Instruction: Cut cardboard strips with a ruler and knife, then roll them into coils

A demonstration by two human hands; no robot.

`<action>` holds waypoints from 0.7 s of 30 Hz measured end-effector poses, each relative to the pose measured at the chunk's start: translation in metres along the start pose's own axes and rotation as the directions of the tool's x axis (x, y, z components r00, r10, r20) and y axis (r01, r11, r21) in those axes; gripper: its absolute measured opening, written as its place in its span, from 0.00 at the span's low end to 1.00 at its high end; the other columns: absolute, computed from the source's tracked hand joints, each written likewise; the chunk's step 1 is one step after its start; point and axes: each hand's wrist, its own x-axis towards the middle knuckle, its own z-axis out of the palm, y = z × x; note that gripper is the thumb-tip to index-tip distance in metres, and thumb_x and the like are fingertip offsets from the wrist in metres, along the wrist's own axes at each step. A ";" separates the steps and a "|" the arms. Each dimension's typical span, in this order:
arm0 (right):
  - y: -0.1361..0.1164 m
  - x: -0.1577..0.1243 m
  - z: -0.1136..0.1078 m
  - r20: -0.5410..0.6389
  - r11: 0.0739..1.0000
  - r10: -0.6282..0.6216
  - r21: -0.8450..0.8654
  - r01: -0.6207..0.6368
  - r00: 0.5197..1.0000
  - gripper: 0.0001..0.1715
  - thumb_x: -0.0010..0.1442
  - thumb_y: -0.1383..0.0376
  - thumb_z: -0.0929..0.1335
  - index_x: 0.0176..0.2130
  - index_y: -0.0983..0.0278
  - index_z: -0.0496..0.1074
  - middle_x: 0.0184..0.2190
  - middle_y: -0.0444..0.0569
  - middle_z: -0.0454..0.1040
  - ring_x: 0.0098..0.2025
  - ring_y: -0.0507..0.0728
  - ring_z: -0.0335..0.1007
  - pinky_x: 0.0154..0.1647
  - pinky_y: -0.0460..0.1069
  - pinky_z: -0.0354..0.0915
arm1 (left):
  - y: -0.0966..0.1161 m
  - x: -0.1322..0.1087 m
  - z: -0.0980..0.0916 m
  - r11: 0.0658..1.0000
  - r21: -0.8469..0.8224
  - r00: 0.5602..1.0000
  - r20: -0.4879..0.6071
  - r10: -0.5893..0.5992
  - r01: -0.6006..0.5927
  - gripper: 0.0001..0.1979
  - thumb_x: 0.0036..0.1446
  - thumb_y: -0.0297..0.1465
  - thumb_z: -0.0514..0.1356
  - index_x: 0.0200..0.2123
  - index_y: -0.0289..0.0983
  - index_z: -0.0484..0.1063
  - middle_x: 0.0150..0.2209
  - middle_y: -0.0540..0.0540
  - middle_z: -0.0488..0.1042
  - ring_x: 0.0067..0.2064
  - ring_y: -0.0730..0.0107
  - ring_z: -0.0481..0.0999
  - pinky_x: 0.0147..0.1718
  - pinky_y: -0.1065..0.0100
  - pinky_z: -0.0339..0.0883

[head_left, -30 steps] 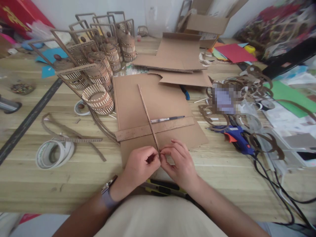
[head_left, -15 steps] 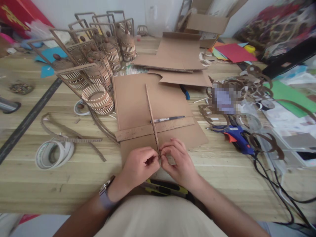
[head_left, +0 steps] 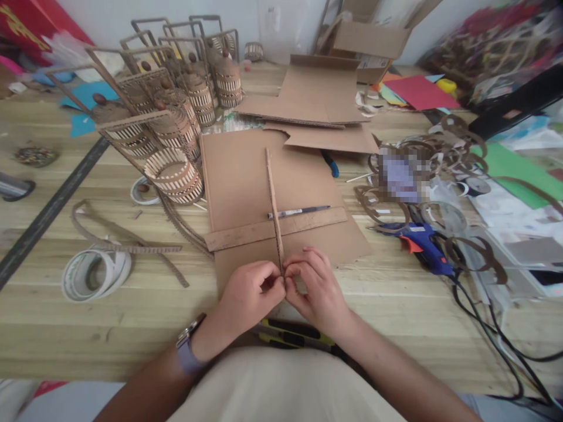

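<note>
Cardboard strip [head_left: 272, 193], near end hidden, fingers [head_left: 276, 289] pinching

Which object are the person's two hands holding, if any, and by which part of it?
The left hand and right hand together pinch a narrow cardboard strip by its end nearest the body.

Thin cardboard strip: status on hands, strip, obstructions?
Left hand, right hand: both pinching thin cardboard strip at its near end. Far end points forward. Pen and flat cardboard band beneath it; contact unclear.
</note>
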 end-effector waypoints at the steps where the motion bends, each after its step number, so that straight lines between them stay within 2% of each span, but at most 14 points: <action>1: 0.000 0.000 0.000 0.000 1.000 -0.003 0.000 0.003 1.000 0.10 0.59 0.74 0.65 0.37 0.59 0.62 0.34 0.46 0.74 0.38 0.54 0.73 0.54 0.57 0.63 | 0.000 0.000 0.001 1.000 0.012 1.000 -0.009 0.012 -0.012 0.10 0.55 0.26 0.53 0.22 0.38 0.61 0.21 0.54 0.64 0.24 0.75 0.63 0.25 0.73 0.54; 6: 0.002 0.002 -0.002 0.027 0.999 -0.010 0.034 0.009 1.000 0.10 0.59 0.74 0.64 0.36 0.59 0.62 0.33 0.44 0.75 0.37 0.53 0.73 0.55 0.57 0.62 | -0.001 0.000 -0.001 0.997 0.009 0.997 -0.015 0.081 -0.081 0.10 0.56 0.25 0.52 0.22 0.37 0.60 0.22 0.53 0.64 0.26 0.74 0.64 0.27 0.73 0.55; 11: 0.007 0.006 -0.008 0.080 0.989 -0.025 0.145 0.013 0.996 0.09 0.58 0.74 0.64 0.35 0.59 0.62 0.33 0.44 0.75 0.37 0.53 0.73 0.55 0.57 0.62 | 0.000 0.003 -0.005 0.984 -0.062 0.986 0.015 0.167 -0.166 0.10 0.55 0.23 0.52 0.23 0.37 0.62 0.24 0.52 0.64 0.28 0.74 0.65 0.29 0.74 0.58; 15: 0.009 0.007 -0.010 0.077 0.983 -0.016 0.185 0.002 0.997 0.09 0.59 0.73 0.65 0.35 0.59 0.63 0.33 0.44 0.74 0.38 0.53 0.72 0.54 0.56 0.64 | 0.001 0.003 -0.007 0.983 -0.105 0.988 0.013 0.152 -0.149 0.09 0.55 0.23 0.53 0.23 0.37 0.62 0.24 0.53 0.64 0.28 0.75 0.65 0.28 0.75 0.57; 21: 0.011 0.005 -0.009 0.025 0.987 -0.052 0.152 0.048 0.998 0.07 0.62 0.69 0.69 0.42 0.60 0.68 0.38 0.47 0.78 0.41 0.54 0.75 0.55 0.56 0.65 | 0.000 0.004 -0.010 0.984 -0.117 0.991 -0.019 0.134 -0.135 0.10 0.59 0.24 0.53 0.25 0.37 0.65 0.25 0.53 0.65 0.29 0.75 0.66 0.30 0.74 0.59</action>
